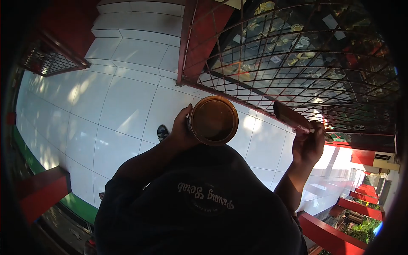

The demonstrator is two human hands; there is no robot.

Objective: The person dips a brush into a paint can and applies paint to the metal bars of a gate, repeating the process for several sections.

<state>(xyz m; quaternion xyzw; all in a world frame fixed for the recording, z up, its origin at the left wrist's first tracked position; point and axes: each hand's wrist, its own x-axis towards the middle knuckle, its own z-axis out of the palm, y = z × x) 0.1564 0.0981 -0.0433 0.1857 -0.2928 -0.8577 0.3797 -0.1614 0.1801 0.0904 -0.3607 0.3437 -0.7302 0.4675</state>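
Note:
My left hand (pixel 183 129) is wrapped around the side of a round, open-topped can (pixel 213 121) with an orange-brown rim. Inside the can the contents look brown, and its mouth faces up toward me in front of my dark shirt. Off to the right, my right hand (pixel 309 142) grips a wide flat paintbrush (pixel 293 117) by its handle. The brush's dark head points up and left, toward a red metal grille, apart from the can. In this view the brush overlaps the lower part of the grille.
The red metal grille (pixel 272 72) stands before a glass display of light-coloured objects. White floor tiles (pixel 123 106) run beneath me, with steps (pixel 140 25) at the upper left. A red lattice gate (pixel 51 57) is at far left, and red posts (pixel 42 191) line the floor's edge.

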